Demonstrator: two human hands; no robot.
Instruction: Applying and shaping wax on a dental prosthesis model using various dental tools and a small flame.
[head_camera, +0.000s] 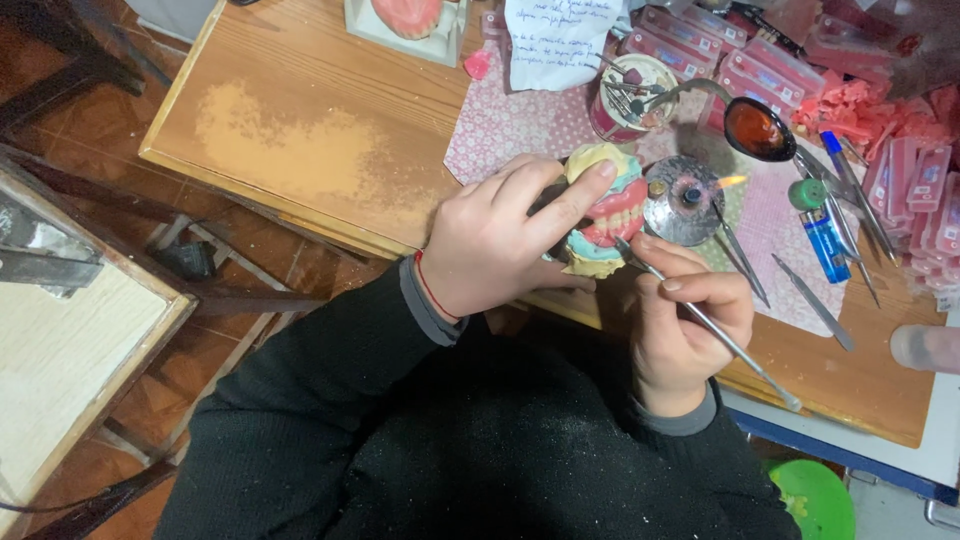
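My left hand (500, 235) grips a dental model (605, 215): cream plaster with pink wax gums, white teeth and a teal band. The index finger lies across its top. My right hand (685, 325) holds a thin metal carving tool (720, 335) like a pen. The tool's tip touches the model's lower front edge, and its handle runs back to the lower right. Both hands work at the near edge of the wooden table (300, 130).
A small round metal burner (685, 200) with a lit flame stands just right of the model. Several metal instruments (815, 300), a blue lighter (825, 240), a cup of tools (630, 95), a spoon (755, 128) and pink wax boxes (900, 180) crowd the right side.
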